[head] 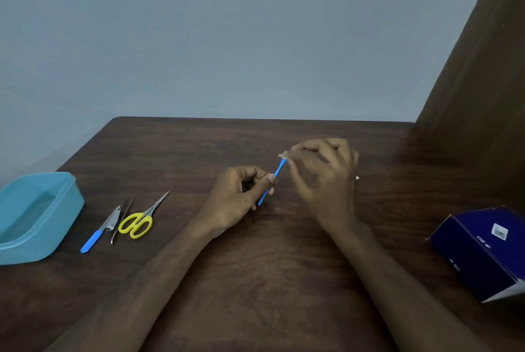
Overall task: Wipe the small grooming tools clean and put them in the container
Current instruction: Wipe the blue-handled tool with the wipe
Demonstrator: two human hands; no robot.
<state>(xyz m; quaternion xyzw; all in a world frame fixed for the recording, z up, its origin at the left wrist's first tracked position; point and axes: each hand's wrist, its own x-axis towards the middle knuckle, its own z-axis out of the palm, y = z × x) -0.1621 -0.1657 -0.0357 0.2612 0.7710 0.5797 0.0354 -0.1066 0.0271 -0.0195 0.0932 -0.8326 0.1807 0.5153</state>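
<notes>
Our left hand (241, 195) pinches a thin blue tool (271, 182) mid-table; our right hand (321, 172) pinches a small wipe (282, 155) at its far tip. We should grip steadily, wiping lengthwise. The container (61, 226) waits far left.

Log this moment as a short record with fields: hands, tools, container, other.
left hand: pinching blue stick tool
right hand: at the stick's far tip, blurred; maybe a small wipe
waiting tools: scissors, tweezers, blue-handled tool, lying on table
container: open, left edge, no tools visible inside
other: dark blue box, right
</notes>
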